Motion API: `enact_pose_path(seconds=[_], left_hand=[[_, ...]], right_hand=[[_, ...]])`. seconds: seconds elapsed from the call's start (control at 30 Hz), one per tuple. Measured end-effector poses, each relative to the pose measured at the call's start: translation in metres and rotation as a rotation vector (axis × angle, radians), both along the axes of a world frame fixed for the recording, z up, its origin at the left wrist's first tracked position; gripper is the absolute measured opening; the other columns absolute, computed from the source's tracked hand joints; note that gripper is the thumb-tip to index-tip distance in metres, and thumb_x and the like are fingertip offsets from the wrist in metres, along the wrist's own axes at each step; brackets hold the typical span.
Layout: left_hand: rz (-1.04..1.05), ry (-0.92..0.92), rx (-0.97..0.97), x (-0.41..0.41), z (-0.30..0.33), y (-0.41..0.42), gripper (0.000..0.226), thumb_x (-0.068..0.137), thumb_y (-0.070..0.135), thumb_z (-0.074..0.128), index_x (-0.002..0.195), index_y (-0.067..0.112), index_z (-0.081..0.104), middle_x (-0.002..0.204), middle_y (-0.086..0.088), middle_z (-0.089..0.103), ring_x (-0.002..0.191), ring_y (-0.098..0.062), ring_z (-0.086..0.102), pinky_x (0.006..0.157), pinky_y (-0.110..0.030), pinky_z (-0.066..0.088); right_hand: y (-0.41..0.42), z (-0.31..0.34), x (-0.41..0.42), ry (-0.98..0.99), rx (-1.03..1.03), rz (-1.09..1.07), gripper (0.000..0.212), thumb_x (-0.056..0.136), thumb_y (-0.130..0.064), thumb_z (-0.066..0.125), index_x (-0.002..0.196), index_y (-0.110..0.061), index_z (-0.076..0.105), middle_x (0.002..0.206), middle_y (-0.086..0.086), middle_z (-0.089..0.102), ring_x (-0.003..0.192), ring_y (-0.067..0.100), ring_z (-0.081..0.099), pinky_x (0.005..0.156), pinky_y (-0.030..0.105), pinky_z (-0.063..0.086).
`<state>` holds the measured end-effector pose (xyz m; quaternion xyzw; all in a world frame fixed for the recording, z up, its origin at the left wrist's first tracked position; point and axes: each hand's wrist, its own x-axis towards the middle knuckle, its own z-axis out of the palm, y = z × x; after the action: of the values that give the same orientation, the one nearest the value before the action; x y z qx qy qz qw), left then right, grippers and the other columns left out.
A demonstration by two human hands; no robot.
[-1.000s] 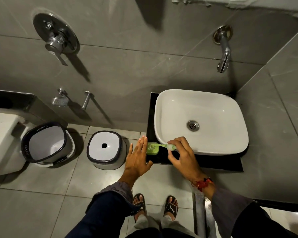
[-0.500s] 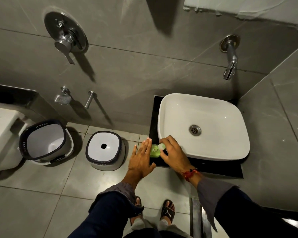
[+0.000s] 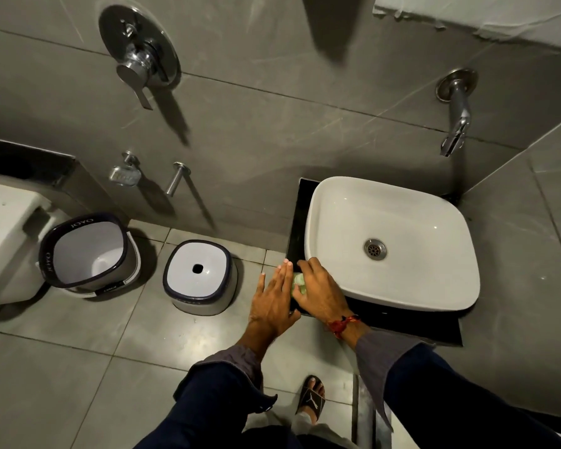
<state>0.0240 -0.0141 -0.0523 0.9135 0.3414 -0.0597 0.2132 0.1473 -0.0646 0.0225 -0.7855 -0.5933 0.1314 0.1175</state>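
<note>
The right hand (image 3: 321, 293) curls over a small green object (image 3: 298, 281), holding it at the near left corner of the black counter (image 3: 402, 325), just beside the white sink (image 3: 441, 286). The left hand (image 3: 272, 299) lies flat with straight fingers, touching the object's left side.

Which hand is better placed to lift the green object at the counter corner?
Probably the right. The right hand curls over the green object at the black counter's corner beside the white basin. The left hand lies flat alongside, fingers straight, holding nothing.
</note>
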Motion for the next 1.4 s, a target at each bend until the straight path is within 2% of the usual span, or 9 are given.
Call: enact_pose_path(seconds=[0.23,0.4,0.6,0.83,1.0,1.17,1.23,1.33,1.4], left_hand=[[0.011,0.017,0.025,0.0,-0.002,-0.002,0.1,0.094,0.052,0.053,0.16,0.011,-0.01,0.17,-0.008,-0.012,0.158,-0.023,-0.005,0.127,-0.054,0.005],[0.009,0.028,0.026,0.001,-0.001,-0.002,0.101,0.094,0.053,0.054,0.16,0.01,-0.009,0.17,-0.009,-0.012,0.158,-0.024,-0.005,0.127,-0.054,0.005],[0.017,0.037,0.014,0.002,0.003,-0.002,0.103,0.094,0.05,0.057,0.16,0.01,-0.011,0.17,-0.01,-0.01,0.158,-0.024,-0.002,0.127,-0.055,0.008],[0.023,0.058,0.032,0.004,0.004,-0.002,0.101,0.095,0.054,0.055,0.16,0.009,-0.009,0.17,-0.01,-0.011,0.158,-0.025,-0.002,0.127,-0.054,0.007],[0.009,0.071,0.029,0.004,0.004,-0.003,0.104,0.095,0.067,0.047,0.16,0.011,-0.012,0.169,-0.011,-0.013,0.157,-0.026,-0.005,0.127,-0.054,0.006],[0.01,0.085,0.018,0.004,0.009,-0.002,0.103,0.096,0.068,0.044,0.159,0.01,-0.013,0.169,-0.011,-0.015,0.157,-0.026,-0.006,0.127,-0.053,0.004],[0.002,0.088,0.032,0.004,0.01,-0.003,0.102,0.097,0.066,0.044,0.159,0.009,-0.013,0.169,-0.012,-0.015,0.157,-0.026,-0.006,0.127,-0.054,0.006],[0.016,0.081,0.023,0.003,0.011,-0.004,0.102,0.098,0.062,0.048,0.159,0.008,-0.012,0.169,-0.012,-0.014,0.157,-0.026,-0.005,0.127,-0.054,0.008],[0.011,0.096,0.023,0.003,0.012,-0.003,0.101,0.098,0.058,0.051,0.159,0.007,-0.011,0.169,-0.012,-0.014,0.157,-0.026,-0.006,0.127,-0.054,0.006]], right_hand=[[0.003,-0.005,0.008,0.07,-0.096,0.045,0.028,0.092,-0.006,0.058,0.116,0.006,0.052,0.115,0.029,0.053,0.099,0.045,0.056,0.083,0.054,0.052],[0.005,-0.004,0.006,0.091,-0.114,0.038,0.029,0.091,-0.007,0.061,0.116,0.005,0.053,0.116,0.028,0.053,0.101,0.043,0.056,0.085,0.053,0.052],[0.006,-0.002,0.003,0.061,-0.112,0.02,0.029,0.091,-0.01,0.064,0.119,-0.007,0.06,0.118,0.011,0.056,0.103,0.024,0.06,0.092,0.031,0.054],[0.021,0.003,-0.003,-0.006,-0.197,0.037,0.029,0.093,-0.015,0.066,0.119,-0.004,0.061,0.12,0.018,0.057,0.101,0.03,0.064,0.088,0.034,0.056],[0.017,-0.005,-0.014,-0.033,-0.21,-0.118,0.023,0.098,-0.012,0.054,0.114,0.004,0.058,0.114,0.025,0.062,0.103,0.039,0.062,0.088,0.044,0.052],[0.006,-0.005,-0.023,-0.023,-0.098,-0.234,0.051,0.091,-0.038,0.063,0.125,-0.001,0.053,0.112,0.02,0.064,0.097,0.034,0.066,0.083,0.041,0.058],[-0.001,-0.003,-0.022,-0.022,-0.045,-0.186,0.052,0.088,-0.03,0.067,0.13,-0.003,0.051,0.117,0.019,0.06,0.1,0.032,0.063,0.087,0.041,0.059],[-0.002,-0.004,-0.009,0.015,-0.097,-0.027,0.034,0.089,-0.007,0.061,0.121,0.002,0.055,0.117,0.021,0.056,0.104,0.036,0.059,0.093,0.045,0.053],[0.003,-0.004,-0.002,0.046,-0.138,-0.019,0.026,0.096,-0.007,0.053,0.118,0.005,0.053,0.117,0.024,0.054,0.105,0.04,0.058,0.089,0.048,0.052]])
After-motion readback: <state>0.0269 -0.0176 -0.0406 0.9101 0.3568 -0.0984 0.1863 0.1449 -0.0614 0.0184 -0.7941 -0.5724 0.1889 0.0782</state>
